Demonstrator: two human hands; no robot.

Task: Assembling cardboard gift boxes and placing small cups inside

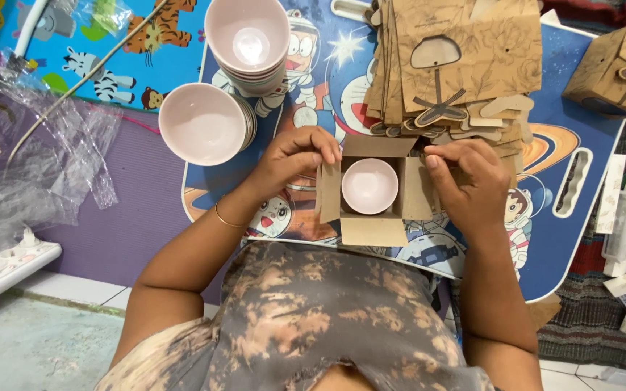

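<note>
— Nearest the lens: what is recorded?
— Mottled grey-and-tan shirt (pixel 306 311) at the bottom edge, both forearms extending from it onto a low desk (pixel 581 239) with a blue cartoon-printed top.

— State of the left hand (pixel 295 163)?
— Fingers curled, pinching the left flap of an open brown cardboard box (pixel 371 230). A thin gold bangle (pixel 227 219) sits at that wrist.

— And the right hand (pixel 469 181)?
— Closed on the right flap of the same box, thumb on the inner face.

— Contents of the box?
— One pale pink bowl (pixel 369 185), upright, seated inside the box, all four flaps folded outward. The box rests on the desk between the two hands, just in front of the shirt.

— Surrounding items?
— A stack of flat brown box blanks (pixel 472 51) lies just beyond the box. Two stacks of pink bowls: one (pixel 248 36) on the far desk edge, one (pixel 203 124) beside the desk's left edge. An assembled brown box (pixel 614 72) stands at the far right. Crumpled clear plastic wrap (pixel 45 159) lies on the purple mat, well to the left, with a white power strip (pixel 5 268) near it.
</note>
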